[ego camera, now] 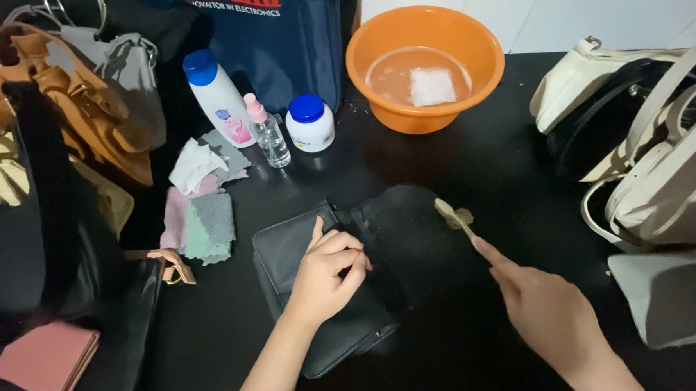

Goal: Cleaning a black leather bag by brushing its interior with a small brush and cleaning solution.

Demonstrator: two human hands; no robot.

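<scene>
Black bag [303, 252] under left hand [328, 271], right hand [545, 312] holding brush [454, 217]

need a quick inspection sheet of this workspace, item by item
surface: black table, dark and mostly covered at the edges
job's things: black bag lying flat; small brush with its bristle end on the bag's flap
clutter: orange basin holding cloudy water and a white sponge; white bottle with blue cap; small spray bottle; white jar with blue lid; cloth scraps; pink wallet
grips: left hand pressed on the bag, fingers curled; right hand holds the brush handle
cables: nothing seen
surroundings: tan and black bags at left, cream bags at right, navy tote behind
</scene>
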